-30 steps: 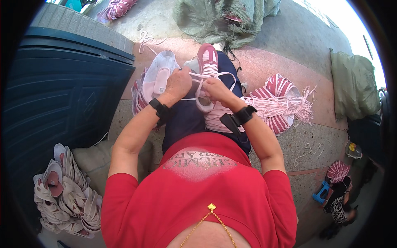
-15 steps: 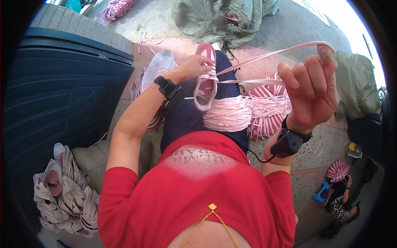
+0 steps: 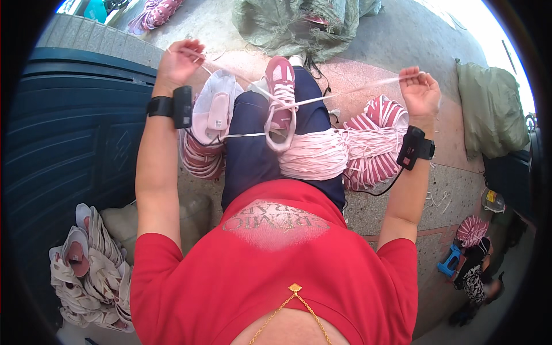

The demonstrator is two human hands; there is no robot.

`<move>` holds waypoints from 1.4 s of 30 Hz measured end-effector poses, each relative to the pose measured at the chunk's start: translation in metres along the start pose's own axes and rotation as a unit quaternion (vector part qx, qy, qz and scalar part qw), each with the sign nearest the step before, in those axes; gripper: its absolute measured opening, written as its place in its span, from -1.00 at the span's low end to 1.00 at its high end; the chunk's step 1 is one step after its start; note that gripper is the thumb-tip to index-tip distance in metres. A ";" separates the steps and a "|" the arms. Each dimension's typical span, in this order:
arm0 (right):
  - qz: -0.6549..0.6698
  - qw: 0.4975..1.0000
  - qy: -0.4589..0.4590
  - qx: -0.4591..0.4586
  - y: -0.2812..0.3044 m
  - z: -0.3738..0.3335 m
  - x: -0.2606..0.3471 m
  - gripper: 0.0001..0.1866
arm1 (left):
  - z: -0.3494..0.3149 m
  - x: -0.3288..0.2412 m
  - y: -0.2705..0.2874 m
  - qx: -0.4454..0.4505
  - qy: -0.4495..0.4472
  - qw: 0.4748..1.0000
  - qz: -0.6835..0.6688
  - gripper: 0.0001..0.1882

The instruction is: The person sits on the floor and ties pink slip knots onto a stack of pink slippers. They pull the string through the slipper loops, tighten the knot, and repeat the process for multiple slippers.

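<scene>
On my lap lies a pink and white shoe upper (image 3: 282,112), its toe pointing away from me and white lacing across its front. From it a pale pink shoelace (image 3: 351,90) runs out to both sides. My left hand (image 3: 181,63), raised at the far left, is closed on one stretch of the lace. Out to the right, my right hand (image 3: 421,91) pinches the other stretch, which is blurred near the fingers. A thick bundle of pale pink laces (image 3: 315,156) rests across my right thigh, beside the upper.
Stacked pink and white uppers (image 3: 204,158) stand left of my legs; a striped pile of uppers (image 3: 376,161) lies right. Pale uppers (image 3: 92,270) are heaped lower left. A green sack (image 3: 299,29) sits ahead, another sack (image 3: 491,109) at right. A dark blue panel (image 3: 86,126) borders the left.
My left hand has left the shoe upper and moved out to the far left with a lace stretch. My right hand has moved slightly, and the lace is now spread to both sides.
</scene>
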State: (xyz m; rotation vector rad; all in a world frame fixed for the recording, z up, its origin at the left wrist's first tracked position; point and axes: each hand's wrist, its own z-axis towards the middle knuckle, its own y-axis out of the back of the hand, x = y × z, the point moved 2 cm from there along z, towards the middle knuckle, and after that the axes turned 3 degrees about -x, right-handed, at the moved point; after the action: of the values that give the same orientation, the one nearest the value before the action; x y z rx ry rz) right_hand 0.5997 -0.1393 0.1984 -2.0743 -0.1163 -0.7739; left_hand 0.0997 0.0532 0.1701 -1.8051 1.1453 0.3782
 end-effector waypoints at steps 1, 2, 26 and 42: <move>-0.023 0.999 -0.006 0.039 0.036 0.013 -0.003 -0.81 | 0.008 -0.010 0.019 -0.082 -0.021 0.996 -0.032 -0.88; -0.114 0.993 -0.013 0.031 0.052 0.013 -0.022 -0.82 | 0.005 -0.012 0.024 -0.158 -0.018 0.987 -0.029 -0.90; -0.839 0.479 0.159 0.203 0.032 -0.068 -0.242 -0.72 | -0.066 0.186 0.003 0.079 -0.206 0.669 0.710 -0.80; -0.806 0.438 0.334 0.216 0.030 -0.081 -0.244 -0.93 | -0.074 0.188 -0.033 0.147 -0.340 0.475 0.798 -0.90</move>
State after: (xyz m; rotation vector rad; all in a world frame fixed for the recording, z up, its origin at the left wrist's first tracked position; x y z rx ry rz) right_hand 0.3760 -0.1714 0.0725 -0.3713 -1.7737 -2.2130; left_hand 0.2090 -0.1059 0.1013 0.3694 1.7304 1.6111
